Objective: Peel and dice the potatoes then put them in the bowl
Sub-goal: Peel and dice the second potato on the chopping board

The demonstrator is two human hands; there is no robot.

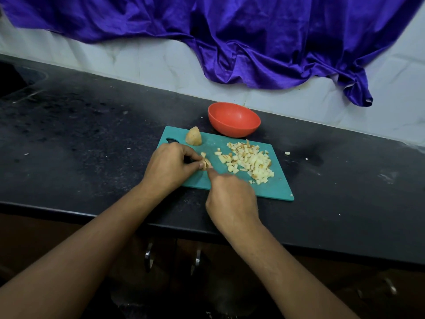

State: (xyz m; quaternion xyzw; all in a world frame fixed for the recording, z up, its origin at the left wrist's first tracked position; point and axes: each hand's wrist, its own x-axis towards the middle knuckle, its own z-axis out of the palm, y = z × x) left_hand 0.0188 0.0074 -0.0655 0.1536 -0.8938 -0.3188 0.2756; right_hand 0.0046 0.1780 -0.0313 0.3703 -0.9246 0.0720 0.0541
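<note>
A teal cutting board [273, 192] lies on the black counter. My left hand [170, 166] pinches a small potato piece [207, 162] on the board's left part. My right hand [232, 201] is curled round a knife whose handle is hidden; only a sliver of blade [209, 173] shows at the piece. A heap of diced potato [248, 163] covers the board's right half. A potato chunk [193, 136] with skin sits at the board's far left corner. The orange bowl [234, 119], with nothing in it, stands just behind the board.
The black counter [80, 134] runs left to a dark sink recess [13, 81]. A purple cloth [253, 42] hangs on the tiled wall behind. Stray potato bits [287, 153] lie on the counter right of the board. Cabinet handles [149, 254] show below the counter edge.
</note>
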